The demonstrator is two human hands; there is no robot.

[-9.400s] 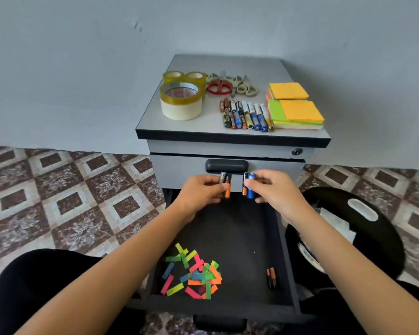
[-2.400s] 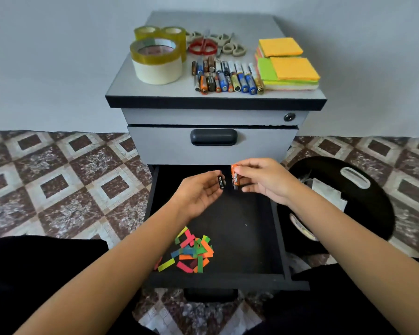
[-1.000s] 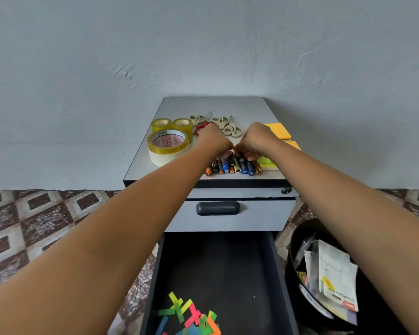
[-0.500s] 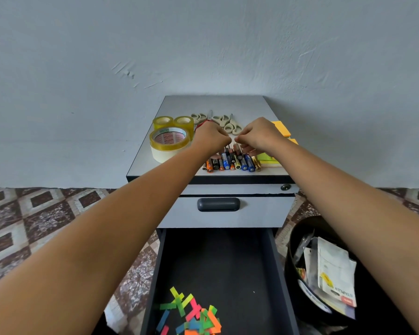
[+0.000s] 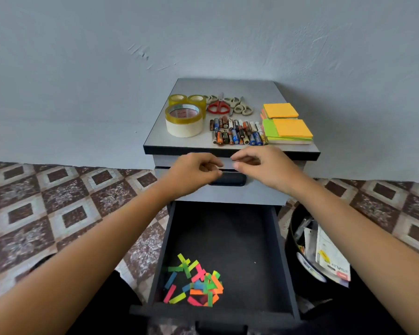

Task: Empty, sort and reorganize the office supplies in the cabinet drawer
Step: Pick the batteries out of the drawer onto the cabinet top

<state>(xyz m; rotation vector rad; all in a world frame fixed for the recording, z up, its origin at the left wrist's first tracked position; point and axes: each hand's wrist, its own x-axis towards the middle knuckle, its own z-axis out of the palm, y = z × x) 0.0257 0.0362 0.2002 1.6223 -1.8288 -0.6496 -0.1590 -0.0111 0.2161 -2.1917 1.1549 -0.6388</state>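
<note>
The left hand (image 5: 194,170) and right hand (image 5: 261,165) have drawn back from the batteries (image 5: 237,131), now loose and empty just below them. They lie on the grey counter (image 5: 228,85); farther below, the open drawer (image 5: 228,228) holds coloured strips (image 5: 196,281), beside tiled floor (image 5: 58,201).

left hand (image 5: 194,172) and right hand (image 5: 261,168) hover loosely curled before the cabinet (image 5: 228,87), above the open drawer (image 5: 228,238).
</note>
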